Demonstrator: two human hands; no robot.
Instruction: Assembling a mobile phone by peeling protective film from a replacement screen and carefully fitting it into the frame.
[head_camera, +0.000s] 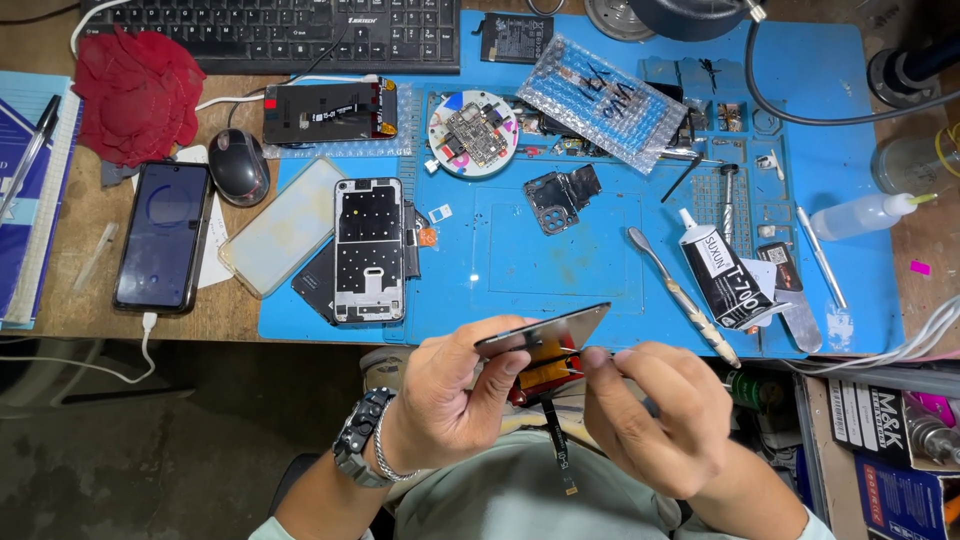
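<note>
A: What's the risk here?

B: The left hand (445, 395) has its grip closed on the edge of a phone screen panel (545, 330), held off the worktop's (40, 320) edge above the lap. The right hand (655, 415) pinches tweezers (572, 372), I think, at its orange underside. A slip could tear the dangling flex cable (555, 440) or crack the glass.

A: Any containers?

B: The round white dish (474, 133) holds a small circuit board; the blue mat's (560, 260) tray slots hold tiny parts too small to identify.
</note>
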